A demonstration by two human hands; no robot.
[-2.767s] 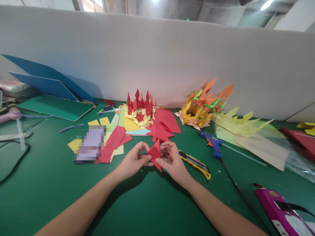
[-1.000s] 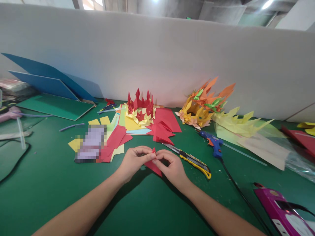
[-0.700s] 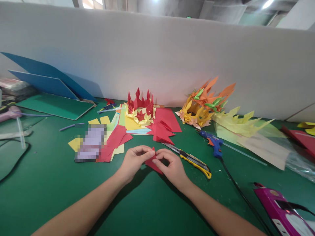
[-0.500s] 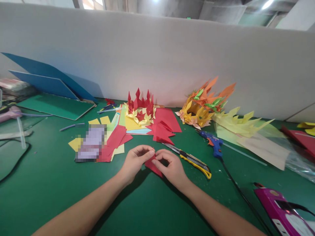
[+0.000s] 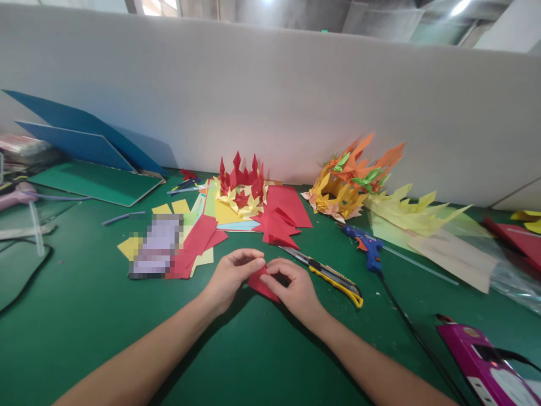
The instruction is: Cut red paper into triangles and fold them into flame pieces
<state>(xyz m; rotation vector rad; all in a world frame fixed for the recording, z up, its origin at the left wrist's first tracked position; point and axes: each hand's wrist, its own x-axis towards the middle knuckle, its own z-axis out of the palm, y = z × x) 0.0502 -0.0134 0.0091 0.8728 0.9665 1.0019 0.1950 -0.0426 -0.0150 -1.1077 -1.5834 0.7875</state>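
Note:
A small piece of red paper (image 5: 262,286) is pinched between both my hands, low over the green table. My left hand (image 5: 236,277) grips its upper left edge with thumb and fingers. On the other side, my right hand (image 5: 293,287) has its thumb pressed on the paper and its fingers curled behind. The fingers partly cover the paper, so its folds are hard to make out. Just beyond my right hand lies a yellow utility knife (image 5: 336,279) with its blade out. Folded red pieces (image 5: 279,225) rest past the fingertips.
A red and yellow paper crown (image 5: 240,192) stands on coloured sheets. To the right are orange and yellow crowns (image 5: 338,194), a blue glue gun (image 5: 367,248) with a cord, and a purple power strip (image 5: 475,361). Red sheets (image 5: 198,242) and a blue folder (image 5: 80,146) lie left.
Hardly anything differs. Both hands keep their pinch on the red paper, whose lower edge sits very slightly higher; the things on the table have stayed put.

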